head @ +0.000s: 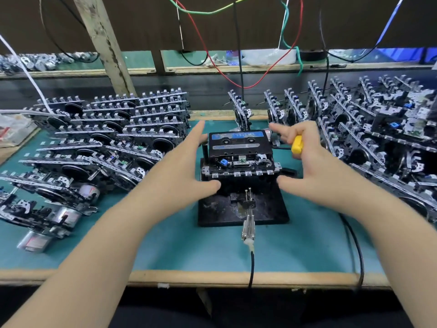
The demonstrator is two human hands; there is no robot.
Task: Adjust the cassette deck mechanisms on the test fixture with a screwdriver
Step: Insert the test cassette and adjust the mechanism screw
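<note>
A cassette deck mechanism [241, 165] with a black, blue-labelled cassette [238, 142] in it sits on the black test fixture [267, 209] in the middle of the green mat. My left hand [184, 166] spreads against its left side, thumb at the front lower corner, fingers reaching to the cassette's far left corner. My right hand [309, 162] is at the right side, thumb touching the front right corner. Its curled fingers hold a yellow-handled screwdriver [296, 144], the index finger pointing toward the cassette's far right corner.
Stacks of cassette mechanisms [106, 138] lie in rows on the left, and more mechanisms [378, 133] fill the right. A metal probe clip [247, 227] with a black cable runs off the fixture's front. Coloured wires [236, 43] hang above.
</note>
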